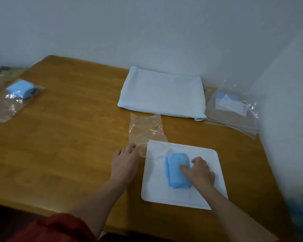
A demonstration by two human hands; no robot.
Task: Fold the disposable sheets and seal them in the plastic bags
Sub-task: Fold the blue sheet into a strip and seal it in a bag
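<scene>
1. Wooden desk (pixel 68 137) fills a corner of pale walls and carries everything under both hands.
2. Beyond both hands lies a large pale stack of unfolded sheets (pixel 162 95), well clear of the work.
3. Under the right hand (pixel 199 170) sits a white tray (pixel 180 194). It makes a smooth base, so the bundle should slide across it rather than need lifting.
4. Far right of the right hand, a pile of spare bags (pixel 233 112) lies against the wall. Far left of the left hand (pixel 125 163) lies a finished pack (pixel 16 96), which looks like the result to match.
5. Just ahead of the left hand, an empty plastic bag (pixel 146 130) lies flat, its near end overlapping the tray's far left corner.
6. The folded blue sheet (pixel 176 169) rests on the tray, with the right hand's fingers curled round its right side and the thumb on top. It seems ready for bagging.
7. The left hand's fingertips meet the bag's near corner; whether they pinch it or only touch it, I cannot tell.
8. To do this step well, I judge:
   - Lift one layer of the bag's mouth with the left hand.
   - Keep the bundle squeezed so that its folds do not spring open.
   - Feed its narrow end in first.
   - Press the air out before sealing.
</scene>
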